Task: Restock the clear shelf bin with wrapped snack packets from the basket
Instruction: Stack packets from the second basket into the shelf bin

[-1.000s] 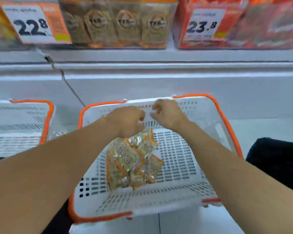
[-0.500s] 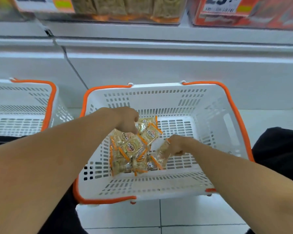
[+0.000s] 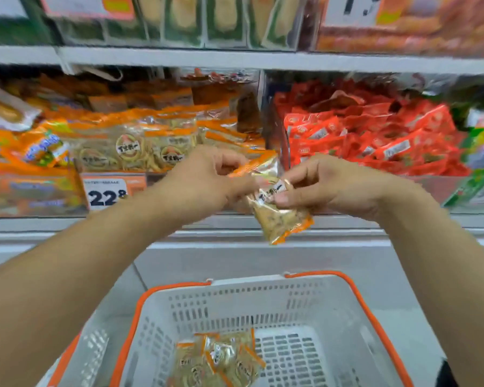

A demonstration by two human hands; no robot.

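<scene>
Up in front of the shelf, both hands now hold wrapped snack packets (image 3: 274, 202) — half a second ago they were down inside the basket (image 3: 263, 291), picking from the pile. The left hand (image 3: 204, 180) pinches the upper packet edges, fingers curled; the right hand (image 3: 327, 185) grips the packets from the other side, thumb and fingertips closed on the wrapper. The packets hang between the hands, just before the clear shelf bin (image 3: 140, 152), which already holds matching packets above a price tag (image 3: 106, 194) reading 22.8. Below, the basket has dropped to the bottom of the view — a smaller heap of remaining packets (image 3: 215, 361) lies on its floor.
</scene>
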